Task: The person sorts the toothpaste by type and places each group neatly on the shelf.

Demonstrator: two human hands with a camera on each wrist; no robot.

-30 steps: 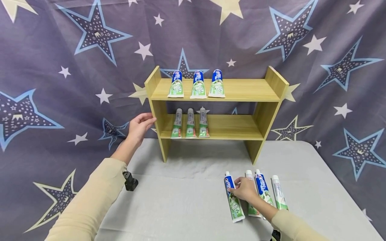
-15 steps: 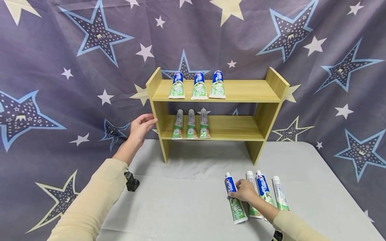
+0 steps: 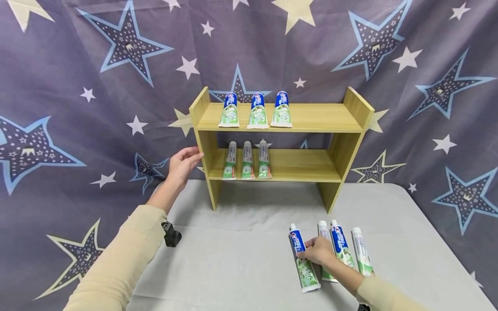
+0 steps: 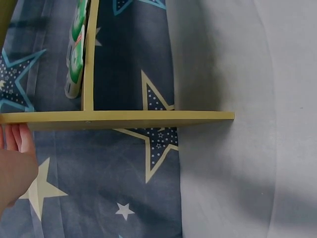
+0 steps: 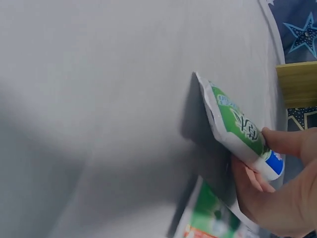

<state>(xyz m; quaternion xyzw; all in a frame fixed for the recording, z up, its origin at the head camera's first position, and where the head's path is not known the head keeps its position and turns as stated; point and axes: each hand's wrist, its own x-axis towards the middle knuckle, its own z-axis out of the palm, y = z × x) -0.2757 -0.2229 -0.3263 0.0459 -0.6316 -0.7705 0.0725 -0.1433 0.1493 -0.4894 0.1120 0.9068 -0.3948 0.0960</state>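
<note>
My right hand [image 3: 320,250] pinches a blue, white and green toothpaste tube [image 3: 305,270] between thumb and fingers, low over the grey table. In the right wrist view, the tube [image 5: 242,126] is tilted, its flat crimped end pointing away from the hand. My left hand [image 3: 182,166] touches the left side panel of a wooden two-tier shelf [image 3: 311,170]. The left wrist view shows its fingers [image 4: 15,136] fairly straight against the panel's outer face. Just right of the held tube lie two white-and-green tubes [image 3: 362,252] and another blue-topped tube [image 3: 339,242], partly behind the right hand and forearm.
Three blue-topped tubes [image 3: 258,111] line the upper shelf's left half. Three slimmer grey-and-green tubes [image 3: 247,160] stand in a row on the lower shelf. Behind the table [image 3: 233,255] hangs a dark star-patterned cloth [image 3: 78,52].
My right hand and the pinched tube have shifted slightly toward the table's front. The left hand stays at the shelf's side panel.
</note>
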